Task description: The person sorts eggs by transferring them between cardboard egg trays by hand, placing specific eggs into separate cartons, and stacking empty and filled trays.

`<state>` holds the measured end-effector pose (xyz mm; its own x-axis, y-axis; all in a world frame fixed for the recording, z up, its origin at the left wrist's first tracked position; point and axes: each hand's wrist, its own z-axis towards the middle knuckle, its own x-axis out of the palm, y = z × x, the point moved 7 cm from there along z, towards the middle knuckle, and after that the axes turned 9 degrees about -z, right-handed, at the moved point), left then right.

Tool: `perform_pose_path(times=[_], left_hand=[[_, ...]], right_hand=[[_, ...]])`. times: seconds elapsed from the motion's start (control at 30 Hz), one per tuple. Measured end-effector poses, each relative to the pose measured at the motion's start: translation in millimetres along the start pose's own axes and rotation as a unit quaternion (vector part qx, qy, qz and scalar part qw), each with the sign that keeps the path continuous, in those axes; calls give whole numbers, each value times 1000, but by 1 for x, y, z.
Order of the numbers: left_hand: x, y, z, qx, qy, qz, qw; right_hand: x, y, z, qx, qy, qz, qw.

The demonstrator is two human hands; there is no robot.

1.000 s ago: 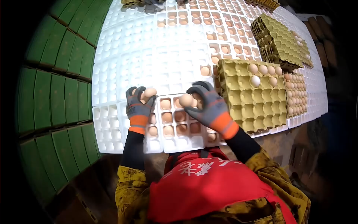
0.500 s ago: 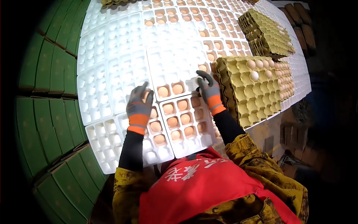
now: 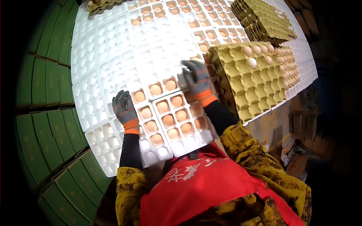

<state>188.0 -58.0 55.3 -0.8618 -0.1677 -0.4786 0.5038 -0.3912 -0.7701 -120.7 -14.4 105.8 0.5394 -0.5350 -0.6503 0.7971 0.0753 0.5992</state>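
My left hand [image 3: 125,109], in a grey and orange glove, is over the left white tray, its fingers bent close together and pointing down into the pockets. Whatever they hold, if anything, is hidden. Just right of its fingertips an egg [image 3: 139,96] sits in a pocket. My right hand [image 3: 196,77], gloved alike, is smeared by motion above the white trays, fingers toward the left. Its grip cannot be made out. Between my hands lies a white tray [image 3: 191,148] with brown eggs in several pockets; an egg [image 3: 155,90] sits just beyond it.
Stacked yellowish pulp egg trays [image 3: 247,84] stand at my right, several eggs on the top one. Another pulp stack [image 3: 260,22] is behind it. More white trays [image 3: 102,67] extend forward, some holding eggs. Green boxes [image 3: 41,83] line the left side.
My left hand has moved left, and the egg at its fingertips now shows uncovered in a pocket. My right hand has shifted left and slightly forward. The view has shifted a little.
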Motion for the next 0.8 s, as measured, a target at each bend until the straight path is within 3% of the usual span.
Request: perform_pose_path(times=[0.07,0.1,0.23,0.27,0.37,0.43,0.5,0.53,0.57,0.63,0.67,0.7,0.73,0.8], left_hand=[[3,-7,4,30,19,61,998],[5,7,1,-1,1,-9,1000],[6,-1,3,18,14,33,999],[7,-7,4,18,14,43,999],[10,-1,2,17,6,27,999],[10,4,2,34,32,71,996],[13,1,2,73,55,150,984],[12,19,-1,18,25,42,999],[14,21,-2,-48,22,-41,998],[13,21,0,-51,20,-54,997],[16,28,2,-24,32,19,999],[20,15,2,-49,13,-33,998],[30,-4,4,-74,14,-92,993],[59,-79,11,-90,30,-185,978]], right_hand=[[10,6,-1,-64,34,-77,994],[10,4,-1,-76,37,-121,989],[-1,-17,5,23,62,-302,951],[10,-29,7,47,162,-351,921],[8,-34,10,104,169,-336,921],[0,-24,9,46,130,-356,924],[-16,-11,-1,83,114,-362,921],[-6,-25,-5,83,205,-371,902],[8,-38,-20,25,158,-440,884],[1,-23,-34,-7,92,-434,896],[-18,-13,-30,23,137,-354,925],[-48,9,-21,54,183,-269,944],[-88,27,-15,47,162,-198,966],[-170,26,-5,25,13,-102,994]])
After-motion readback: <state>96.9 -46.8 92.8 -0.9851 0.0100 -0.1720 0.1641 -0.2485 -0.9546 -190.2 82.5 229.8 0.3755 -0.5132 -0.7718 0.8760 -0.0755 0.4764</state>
